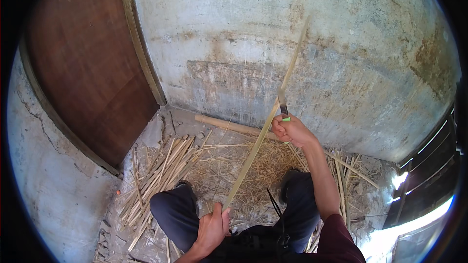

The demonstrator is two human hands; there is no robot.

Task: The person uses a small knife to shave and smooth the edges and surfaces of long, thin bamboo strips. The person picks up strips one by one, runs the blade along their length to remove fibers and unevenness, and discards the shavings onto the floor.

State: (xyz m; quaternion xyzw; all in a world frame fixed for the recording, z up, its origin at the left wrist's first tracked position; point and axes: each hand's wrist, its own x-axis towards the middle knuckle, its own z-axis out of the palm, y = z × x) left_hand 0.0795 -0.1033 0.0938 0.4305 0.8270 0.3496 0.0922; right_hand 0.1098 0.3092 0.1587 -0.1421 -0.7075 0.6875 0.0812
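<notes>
A long, thin bamboo strip (pixel 251 158) slants up and away from my lap toward the wall. My left hand (pixel 212 228) is closed around its near end, low between my knees. In my right hand (pixel 295 130), fingers wrapped round a green handle, is a knife (pixel 282 101). Its blade points up and touches the strip partway along, beyond my right fist. The strip's far end (pixel 299 48) rises past the blade in front of the wall. Most of the knife's handle is hidden by my fingers.
Many split bamboo sticks (pixel 158 178) lie piled at my left; more sticks (pixel 345 180) lie at my right. Shavings (pixel 265 165) cover the floor between my feet. A bamboo pole (pixel 229 124) lies along the stained wall (pixel 243 44). A brown door (pixel 87 58) stands at the left.
</notes>
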